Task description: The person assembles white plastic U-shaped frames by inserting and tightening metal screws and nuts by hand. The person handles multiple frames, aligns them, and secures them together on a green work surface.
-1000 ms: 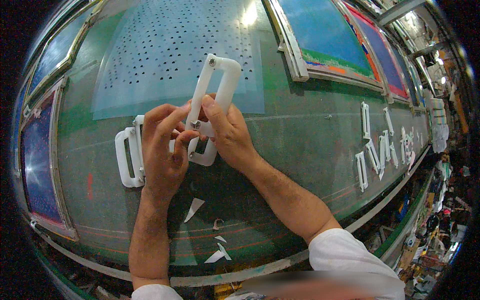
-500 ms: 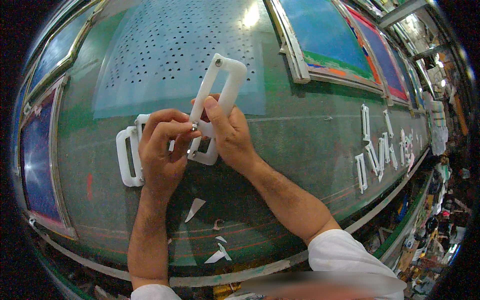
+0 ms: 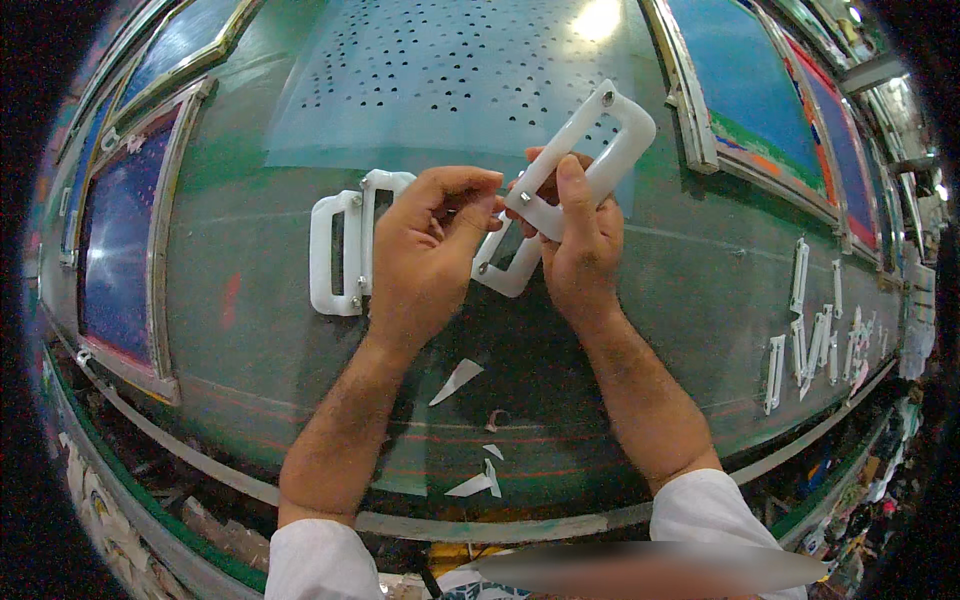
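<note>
Bright overhead glare on table (image 3: 600,20); fisheye edges bent, dark; bottom blurred.

My one head camera looks steeply down, close over my hands (image 3: 500,250), onto the green table (image 3: 700,330).

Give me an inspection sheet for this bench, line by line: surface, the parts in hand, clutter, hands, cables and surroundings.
Surface: dark green worktable, with a pale perforated sheet at its far side.
Job's things: white plastic loop frame held raised and tilted; a second white piece hangs below it; two more white frames lie flat beside the left hand.
Clutter: white paper scraps near the front edge; a group of narrow white parts at the right.
Hands: left hand pinches near the joint; right hand grips the raised frame.
Cables: nothing seen.
Surroundings: framed screens with blue mesh at the left and far right.
</note>
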Demonstrator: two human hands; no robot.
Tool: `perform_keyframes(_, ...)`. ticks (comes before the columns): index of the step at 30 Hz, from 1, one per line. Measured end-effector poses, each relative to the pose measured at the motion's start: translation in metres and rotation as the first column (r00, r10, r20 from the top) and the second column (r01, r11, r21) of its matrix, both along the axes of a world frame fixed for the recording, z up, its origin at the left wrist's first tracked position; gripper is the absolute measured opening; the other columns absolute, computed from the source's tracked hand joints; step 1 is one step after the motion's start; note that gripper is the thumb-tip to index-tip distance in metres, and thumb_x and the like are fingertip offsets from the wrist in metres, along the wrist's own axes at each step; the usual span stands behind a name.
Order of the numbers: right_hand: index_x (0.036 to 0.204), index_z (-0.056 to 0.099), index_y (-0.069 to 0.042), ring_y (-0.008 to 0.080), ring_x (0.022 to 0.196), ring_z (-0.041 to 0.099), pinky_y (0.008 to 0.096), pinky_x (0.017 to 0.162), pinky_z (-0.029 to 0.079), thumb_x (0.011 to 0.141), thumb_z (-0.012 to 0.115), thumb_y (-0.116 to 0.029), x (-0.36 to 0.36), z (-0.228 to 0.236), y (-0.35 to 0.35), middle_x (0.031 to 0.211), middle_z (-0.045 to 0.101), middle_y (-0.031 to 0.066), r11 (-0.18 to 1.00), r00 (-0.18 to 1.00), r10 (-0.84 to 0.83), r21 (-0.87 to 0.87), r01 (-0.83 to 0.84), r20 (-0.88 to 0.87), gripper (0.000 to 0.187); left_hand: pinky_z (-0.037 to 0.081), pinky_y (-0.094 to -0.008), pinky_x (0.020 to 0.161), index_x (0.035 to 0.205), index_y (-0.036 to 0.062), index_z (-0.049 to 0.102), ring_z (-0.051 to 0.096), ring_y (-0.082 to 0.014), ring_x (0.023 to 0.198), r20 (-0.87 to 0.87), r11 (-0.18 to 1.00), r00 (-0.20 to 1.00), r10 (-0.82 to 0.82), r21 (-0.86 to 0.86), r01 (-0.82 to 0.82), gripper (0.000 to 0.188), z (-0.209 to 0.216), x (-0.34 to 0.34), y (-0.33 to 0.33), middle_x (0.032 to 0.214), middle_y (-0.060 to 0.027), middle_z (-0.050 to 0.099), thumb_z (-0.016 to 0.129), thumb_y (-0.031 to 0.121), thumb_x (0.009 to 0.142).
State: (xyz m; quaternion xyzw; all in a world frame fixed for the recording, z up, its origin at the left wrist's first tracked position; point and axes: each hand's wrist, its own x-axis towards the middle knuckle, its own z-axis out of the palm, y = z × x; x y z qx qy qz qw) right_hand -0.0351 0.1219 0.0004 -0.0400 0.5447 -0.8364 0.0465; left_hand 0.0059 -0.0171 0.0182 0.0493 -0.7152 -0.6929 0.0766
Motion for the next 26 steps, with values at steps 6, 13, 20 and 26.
perform_keyframes(6, 0.115, 0.063, 0.001, 0.0117, 0.074, 0.061, 0.0255, 0.065, 0.048, 0.103, 0.052, -0.033, 0.000, 0.000, 0.005, 0.094, 0.067, 0.0082, 0.999, 1.000, -0.007, 0.037, 0.006, 0.022, 0.037, 0.054, -0.0267, 0.086, 0.120, -0.0010, 0.068, 0.067, -0.0124, 0.096, 0.190, 0.960, 0.971, -0.147, 0.263, 0.094, 0.024, -0.001, 0.000, 0.003, 0.107, -0.0075, 0.072, 0.060, 0.010, 0.101)
perform_keyframes(13, 0.118, 0.062, 0.002, 0.0141, 0.081, 0.064, 0.0272, 0.065, 0.052, 0.096, 0.055, -0.031, -0.007, -0.002, 0.012, 0.101, 0.067, 0.0108, 0.997, 0.997, 0.028, 0.072, -0.033, 0.074, 0.040, 0.052, -0.0271, 0.087, 0.120, 0.0017, 0.068, 0.065, -0.0110, 0.096, 0.098, 0.945, 0.963, -0.250, 0.241, 0.221, 0.023, -0.007, 0.001, 0.001, 0.107, -0.0048, 0.072, 0.064, 0.008, 0.098)
perform_keyframes(20, 0.125, 0.058, 0.002, 0.0178, 0.088, 0.066, 0.0271, 0.064, 0.054, 0.092, 0.054, -0.035, -0.004, 0.004, 0.014, 0.108, 0.066, 0.0136, 0.992, 0.983, 0.124, -0.034, -0.120, 0.133, 0.050, 0.049, -0.0273, 0.082, 0.114, 0.0024, 0.064, 0.060, -0.0092, 0.093, 0.128, 0.957, 0.955, -0.269, 0.152, 0.249, 0.015, -0.005, 0.003, 0.000, 0.101, -0.0038, 0.068, 0.061, 0.010, 0.101)
perform_keyframes(26, 0.134, 0.054, -0.001, 0.0207, 0.092, 0.066, 0.0291, 0.082, 0.057, 0.091, 0.055, -0.039, -0.004, 0.002, 0.015, 0.110, 0.065, 0.0145, 0.979, 0.971, 0.187, -0.114, -0.171, 0.149, 0.057, 0.047, -0.0299, 0.086, 0.119, 0.0047, 0.058, 0.057, -0.0128, 0.096, 0.128, 0.951, 0.944, -0.304, -0.021, 0.309, 0.019, -0.003, 0.004, 0.002, 0.105, -0.0079, 0.064, 0.059, 0.015, 0.103)
